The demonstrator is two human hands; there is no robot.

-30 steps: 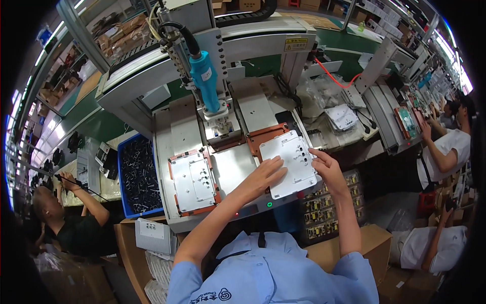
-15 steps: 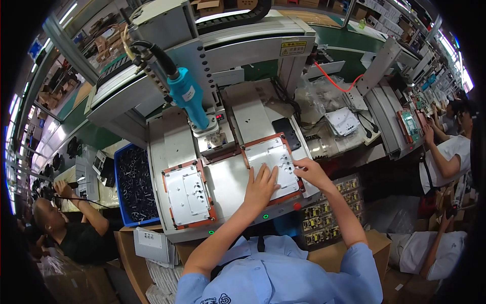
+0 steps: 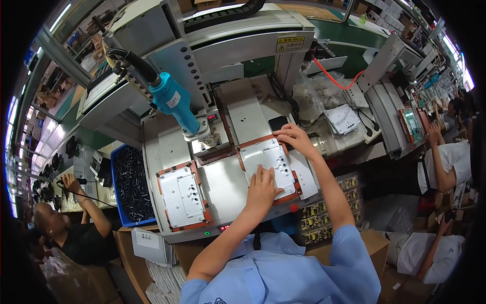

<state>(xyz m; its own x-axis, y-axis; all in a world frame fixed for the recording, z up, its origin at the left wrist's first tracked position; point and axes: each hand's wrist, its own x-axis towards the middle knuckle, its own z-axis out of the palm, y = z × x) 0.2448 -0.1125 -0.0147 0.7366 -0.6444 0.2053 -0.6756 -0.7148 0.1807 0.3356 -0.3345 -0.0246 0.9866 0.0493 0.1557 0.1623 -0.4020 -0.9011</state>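
Left hand (image 3: 263, 186) and right hand (image 3: 292, 137) flat on white panel (image 3: 271, 161), fingers apart, seemingly pressing

Metal machine bed (image 3: 223, 185) with two framed trays

Left tray (image 3: 183, 195), orange-rimmed, holds a white plate (image 3: 181, 192); right tray (image 3: 271, 167), orange-rimmed, holds a white plate (image 3: 268, 161) under the left hand (image 3: 262, 186) and right hand (image 3: 293, 138). Red button (image 3: 293, 207) at front edge.

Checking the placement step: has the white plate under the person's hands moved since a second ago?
Yes. The white plate, earlier held tilted over the right red-framed fixture, now lies flat inside it, pressed by left hand and right hand.
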